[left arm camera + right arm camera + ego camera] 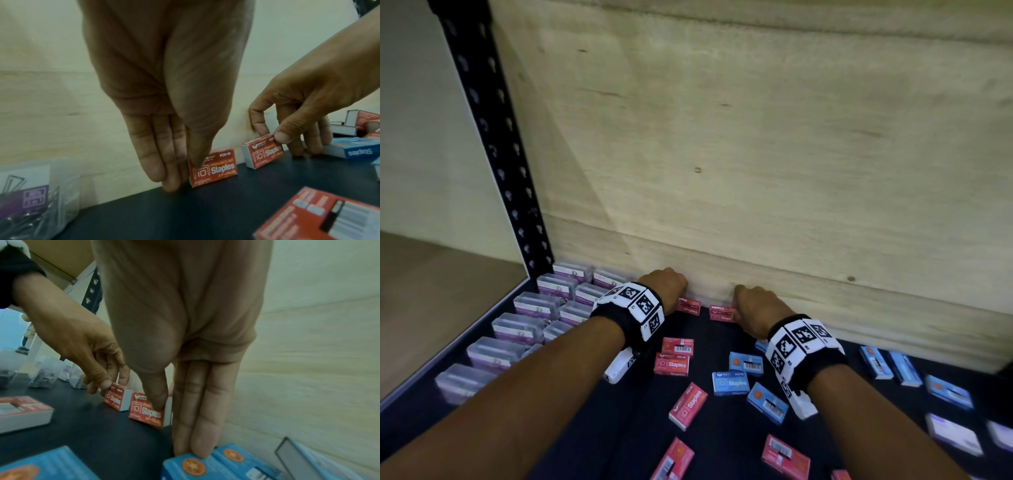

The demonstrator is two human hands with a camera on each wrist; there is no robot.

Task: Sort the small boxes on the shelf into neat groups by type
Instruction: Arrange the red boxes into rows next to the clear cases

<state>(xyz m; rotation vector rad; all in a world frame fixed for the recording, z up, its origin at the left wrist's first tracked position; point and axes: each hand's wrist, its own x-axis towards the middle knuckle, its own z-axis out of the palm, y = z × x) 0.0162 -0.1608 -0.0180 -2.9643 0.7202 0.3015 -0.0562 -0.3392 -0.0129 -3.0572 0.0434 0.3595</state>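
Two red staples boxes stand on edge against the wooden back panel (756, 171). My left hand (671, 291) pinches the left red box (689, 305), thumb on its front (213, 168) and fingers (156, 162) reaching down beside it to the shelf. My right hand (748, 305) pinches the right red box (720, 312) between thumb and forefinger (263, 151). In the right wrist view its thumb lies on that box (147, 410), while its other fingers (201, 434) touch a blue box (195, 467). A small gap separates the two red boxes.
Clear clip boxes with purple labels (530, 308) stand in rows at the left by the black post (493, 137). Loose red boxes (673, 363) and blue staples boxes (731, 383) lie scattered on the dark shelf (715, 342). More blue boxes (904, 368) sit at the right.
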